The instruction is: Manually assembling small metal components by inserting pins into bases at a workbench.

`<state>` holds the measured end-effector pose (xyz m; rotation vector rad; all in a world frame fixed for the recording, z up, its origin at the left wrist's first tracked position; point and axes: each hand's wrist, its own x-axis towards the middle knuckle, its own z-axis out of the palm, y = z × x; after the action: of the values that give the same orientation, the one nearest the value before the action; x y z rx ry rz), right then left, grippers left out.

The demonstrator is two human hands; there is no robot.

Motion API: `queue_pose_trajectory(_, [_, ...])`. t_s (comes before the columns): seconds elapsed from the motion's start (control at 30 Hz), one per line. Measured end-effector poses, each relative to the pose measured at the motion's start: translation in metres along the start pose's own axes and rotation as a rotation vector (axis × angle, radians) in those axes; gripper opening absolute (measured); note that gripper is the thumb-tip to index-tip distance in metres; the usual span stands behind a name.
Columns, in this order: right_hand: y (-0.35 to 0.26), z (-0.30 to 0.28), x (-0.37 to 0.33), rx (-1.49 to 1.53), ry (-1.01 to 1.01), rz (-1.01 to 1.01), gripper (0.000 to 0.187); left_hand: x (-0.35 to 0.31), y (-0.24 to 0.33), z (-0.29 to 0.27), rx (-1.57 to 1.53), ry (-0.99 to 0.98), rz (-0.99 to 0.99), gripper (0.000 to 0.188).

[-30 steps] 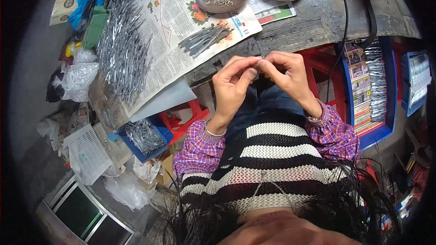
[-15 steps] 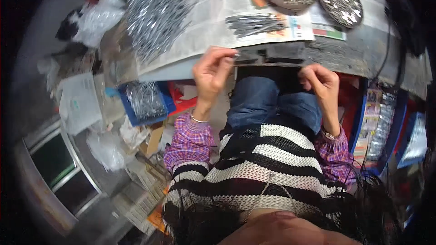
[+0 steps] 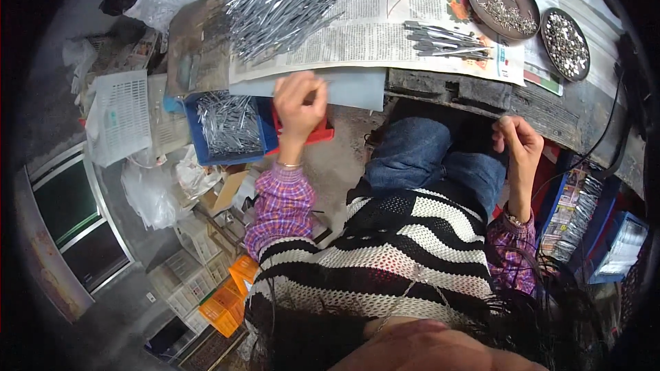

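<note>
My left hand (image 3: 299, 99) is stretched out to the left. Its fingers are pinched together at the edge of a pale blue sheet (image 3: 357, 89), above a red tray (image 3: 322, 132). A thin metal pin seems to be nipped between the fingertips. Just left of it stands a blue bin (image 3: 230, 124) full of silvery metal pins. My right hand (image 3: 519, 141) is curled shut over my lap, below the dark table edge (image 3: 474, 93); whether anything is inside the fist is hidden.
Newspaper on the table carries a big heap of silvery pins (image 3: 282, 0), a small bundle of dark pins (image 3: 440, 38) and two round brown dishes (image 3: 502, 3) (image 3: 565, 42) of small metal bits. A white basket (image 3: 117, 117), plastic bags and orange crates (image 3: 227, 295) lie on the left.
My hands were together in front of my chest. They have parted: the left reached out left toward the bins, the right dropped to the right beside the table edge. The view has swung left.
</note>
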<state>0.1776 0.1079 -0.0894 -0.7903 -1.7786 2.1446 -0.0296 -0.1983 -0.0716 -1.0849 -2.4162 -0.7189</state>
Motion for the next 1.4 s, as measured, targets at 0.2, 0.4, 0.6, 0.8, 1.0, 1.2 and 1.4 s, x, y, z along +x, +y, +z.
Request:
queue_pose_trajectory(0.2, [0.000,-0.004,0.001,-0.037,-0.009,-0.014,0.020,-0.004,-0.016,-0.011,-0.015,-0.029,-0.073,0.010])
queue_pose_trajectory(0.4, [-0.002,0.000,0.003,0.012,-0.023,0.001,0.021,0.042,0.032,0.009,-0.636,-0.024,-0.310,0.003])
queue_pose_trajectory(0.6, [0.006,-0.007,0.005,0.061,-0.043,-0.021,0.020,0.127,0.073,0.085,-0.599,-0.159,-0.135,0.006])
queue_pose_trajectory(0.8, [0.000,-0.002,0.005,-0.007,-0.061,-0.001,0.019,0.142,0.090,0.114,-0.574,-0.307,-0.024,0.014])
queue_pose_trajectory(1.0, [-0.001,-0.003,0.002,0.033,-0.034,0.021,0.019,0.129,0.090,0.111,-0.507,-0.183,0.244,0.013])
queue_pose_trajectory(1.2, [-0.005,0.000,0.002,0.014,-0.049,0.034,0.020,0.110,0.073,0.071,-0.463,-0.162,0.096,0.015])
queue_pose_trajectory(1.4, [-0.001,-0.005,0.003,-0.001,-0.049,0.015,0.020,0.062,-0.022,0.001,-0.244,-0.049,-0.284,0.012])
